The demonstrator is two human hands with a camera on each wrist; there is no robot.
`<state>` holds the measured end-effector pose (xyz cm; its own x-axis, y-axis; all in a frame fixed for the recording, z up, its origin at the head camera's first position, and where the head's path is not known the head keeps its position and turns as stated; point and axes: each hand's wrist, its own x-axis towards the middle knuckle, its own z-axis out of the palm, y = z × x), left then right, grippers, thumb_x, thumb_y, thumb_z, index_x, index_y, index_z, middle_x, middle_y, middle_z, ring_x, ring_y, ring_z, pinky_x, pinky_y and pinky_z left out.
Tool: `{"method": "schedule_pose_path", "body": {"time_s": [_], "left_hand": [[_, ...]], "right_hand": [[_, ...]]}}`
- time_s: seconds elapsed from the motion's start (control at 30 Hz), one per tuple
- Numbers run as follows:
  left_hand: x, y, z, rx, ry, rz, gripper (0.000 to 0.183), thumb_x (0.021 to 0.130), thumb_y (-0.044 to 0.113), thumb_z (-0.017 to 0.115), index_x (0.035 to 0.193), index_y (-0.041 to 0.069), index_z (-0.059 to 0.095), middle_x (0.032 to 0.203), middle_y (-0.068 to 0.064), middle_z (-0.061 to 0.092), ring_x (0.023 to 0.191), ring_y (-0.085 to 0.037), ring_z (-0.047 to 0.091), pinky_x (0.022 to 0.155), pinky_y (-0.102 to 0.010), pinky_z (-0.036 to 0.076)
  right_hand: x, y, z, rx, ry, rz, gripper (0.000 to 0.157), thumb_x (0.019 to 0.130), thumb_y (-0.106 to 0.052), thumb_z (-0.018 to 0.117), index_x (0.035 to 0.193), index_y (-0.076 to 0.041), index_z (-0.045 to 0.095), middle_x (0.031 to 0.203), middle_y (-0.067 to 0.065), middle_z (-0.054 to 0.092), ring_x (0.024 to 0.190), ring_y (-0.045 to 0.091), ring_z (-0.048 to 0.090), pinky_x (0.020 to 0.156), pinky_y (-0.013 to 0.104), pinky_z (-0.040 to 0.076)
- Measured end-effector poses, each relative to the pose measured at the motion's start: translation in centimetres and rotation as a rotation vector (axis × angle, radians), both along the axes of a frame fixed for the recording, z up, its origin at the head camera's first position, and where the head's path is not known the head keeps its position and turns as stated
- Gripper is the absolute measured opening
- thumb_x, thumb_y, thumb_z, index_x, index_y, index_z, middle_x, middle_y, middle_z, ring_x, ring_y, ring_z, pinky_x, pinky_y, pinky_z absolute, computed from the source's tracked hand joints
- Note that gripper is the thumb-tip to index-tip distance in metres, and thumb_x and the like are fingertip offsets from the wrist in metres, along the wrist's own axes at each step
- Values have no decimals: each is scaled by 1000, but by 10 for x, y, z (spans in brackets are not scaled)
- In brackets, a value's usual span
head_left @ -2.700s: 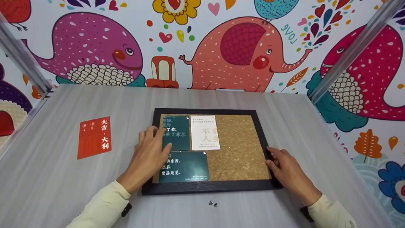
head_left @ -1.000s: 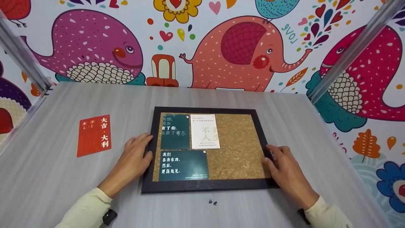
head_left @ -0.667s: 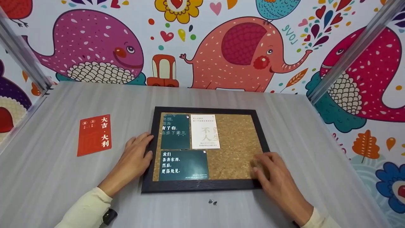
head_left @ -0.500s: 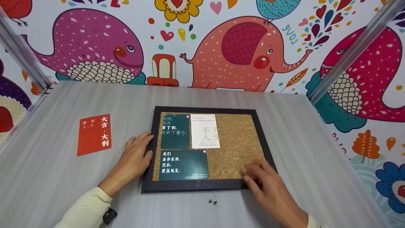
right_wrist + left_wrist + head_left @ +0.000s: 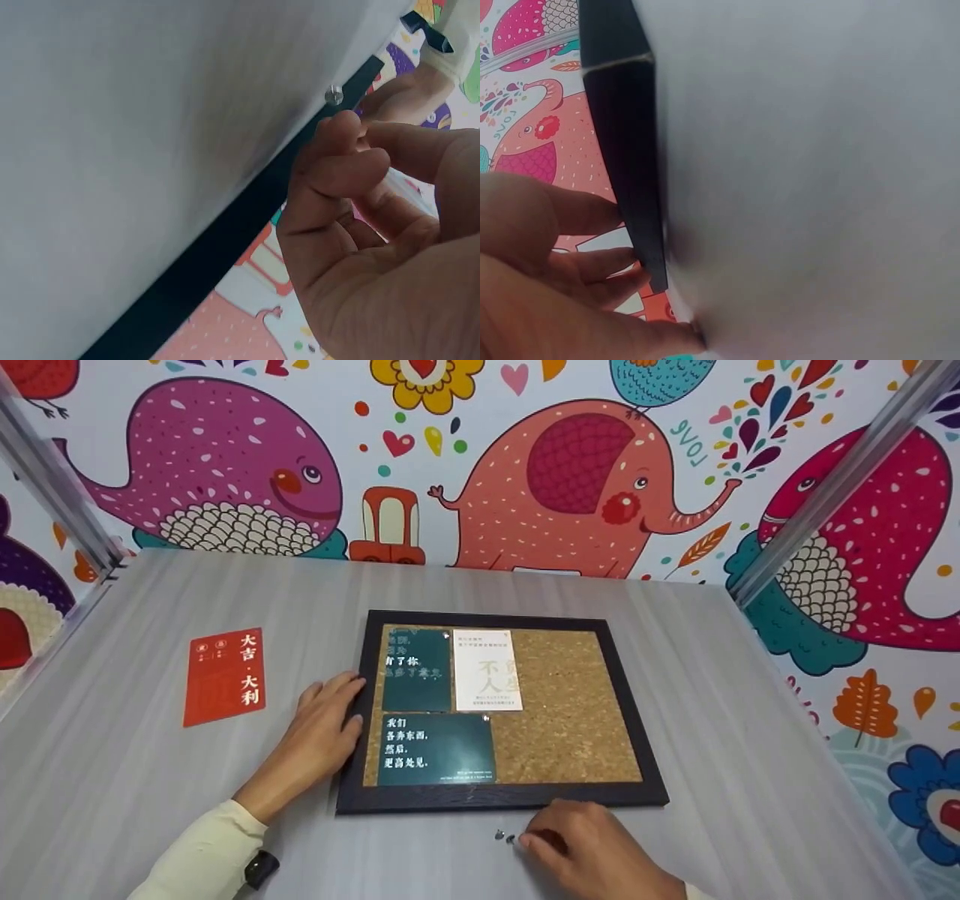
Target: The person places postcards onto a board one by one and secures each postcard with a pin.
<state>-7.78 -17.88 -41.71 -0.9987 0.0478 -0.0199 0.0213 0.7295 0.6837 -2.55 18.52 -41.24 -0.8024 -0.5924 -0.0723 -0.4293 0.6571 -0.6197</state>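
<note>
A dark-framed cork board (image 5: 570,712) lies flat on the table. Two teal cards (image 5: 442,746) and a white card (image 5: 487,671) sit on its left part, small pins at some corners. My left hand (image 5: 319,735) rests at the frame's left edge; in the left wrist view its fingers (image 5: 600,217) touch the frame's side and the thumb lies lower. Below the front edge are two small push pins (image 5: 500,835). My right hand (image 5: 592,847) has curled fingers, its thumb and index tips right by the nearer pin. A clear push pin (image 5: 334,94) shows beyond the fingertips; any grip is hidden.
A red card (image 5: 225,676) lies on the grey table (image 5: 300,607) to the left of the board. Behind stands a wall printed with cartoon animals (image 5: 570,487), with metal posts (image 5: 810,495) at both sides.
My left hand moved from over the upper teal card to the frame's left edge, then stayed. My right hand left the frame's right edge and came left and nearer to the push pins.
</note>
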Motion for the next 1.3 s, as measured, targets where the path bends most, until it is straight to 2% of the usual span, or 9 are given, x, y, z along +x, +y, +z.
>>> {"method": "schedule_pose_path", "body": {"time_s": [0.1, 0.3, 0.5, 0.6, 0.93, 1.2, 1.3], "left_hand": [[-1, -1, 0, -1, 14, -3, 56, 108, 1, 57, 160, -12, 45, 171, -29, 37, 157, -59, 24, 127, -74, 24], [-1, 0, 0, 7, 6, 4, 56, 107, 0, 58, 160, -13, 45, 171, -30, 37, 156, -59, 24, 126, -73, 25], [-2, 2, 1, 6, -5, 6, 56, 108, 1, 57, 160, -13, 44, 172, -29, 36, 157, -60, 23, 127, -73, 23], [-2, 1, 1, 2, 1, 4, 55, 108, 2, 56, 160, -13, 44, 172, -29, 37, 157, -61, 23, 127, -73, 23], [-1, -1, 0, 4, 5, 7, 55, 108, 2, 57, 160, -13, 45, 172, -28, 38, 156, -59, 25, 127, -73, 25], [-1, 1, -2, -10, 39, 9, 53, 107, -1, 57, 157, -16, 47, 170, -30, 40, 155, -58, 27, 127, -71, 25], [-1, 2, -3, -12, 28, 18, 54, 107, 0, 57, 158, -15, 46, 170, -29, 39, 156, -57, 27, 127, -71, 27]], "right_hand": [[-1, -7, -1, 38, -12, 7, 12, 102, -26, 81, 96, -17, 86, 87, -14, 74, 80, -2, 64, 67, 26, 55], [-3, -16, -4, 80, 33, 3, 15, 101, -26, 83, 93, -14, 85, 83, -10, 76, 75, -1, 63, 64, 27, 53], [-4, -20, -2, 117, 24, 32, 4, 99, -16, 84, 97, -15, 87, 86, -8, 77, 76, 0, 64, 63, 26, 53], [-4, -22, -2, 115, 21, 46, 6, 98, -11, 84, 97, -15, 87, 86, -9, 76, 76, -1, 64, 63, 25, 53], [-2, -21, 0, 67, 69, 70, 11, 97, -6, 83, 98, -17, 86, 90, -11, 74, 79, -3, 64, 65, 22, 54], [-13, -16, 15, -68, 177, -15, 11, 95, -6, 85, 93, -17, 84, 87, -14, 69, 77, -2, 60, 65, 23, 55], [-20, -15, 19, -112, 178, -53, 13, 94, -3, 86, 93, -17, 85, 87, -14, 70, 77, -1, 61, 65, 23, 56]]}}
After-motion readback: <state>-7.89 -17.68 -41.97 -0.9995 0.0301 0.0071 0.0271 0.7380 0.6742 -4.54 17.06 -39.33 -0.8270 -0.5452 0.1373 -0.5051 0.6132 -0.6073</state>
